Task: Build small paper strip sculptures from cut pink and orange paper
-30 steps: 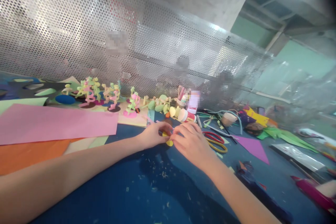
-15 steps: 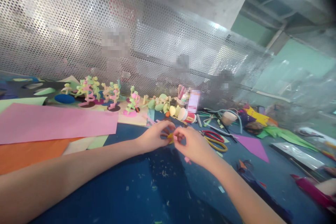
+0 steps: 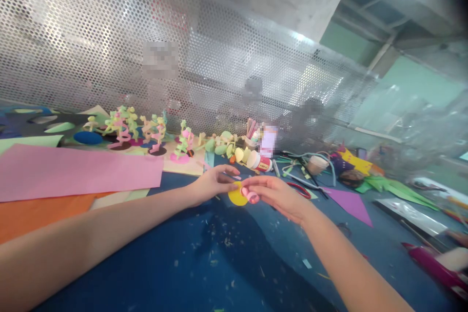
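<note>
Watching remotely, I see the left hand (image 3: 209, 188) with its thumb at the yellow disc's (image 3: 237, 197) eleven o'clock, its hold unclear to me; toward three o'clock, the right hand (image 3: 281, 197) pinches a pink curl (image 3: 252, 197).

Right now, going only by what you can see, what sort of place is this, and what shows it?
Probably a paper-craft workspace: a large pink sheet lies on the blue tabletop, small colourful models stand towards its back, and a red-labelled tub lies tipped nearby.
</note>
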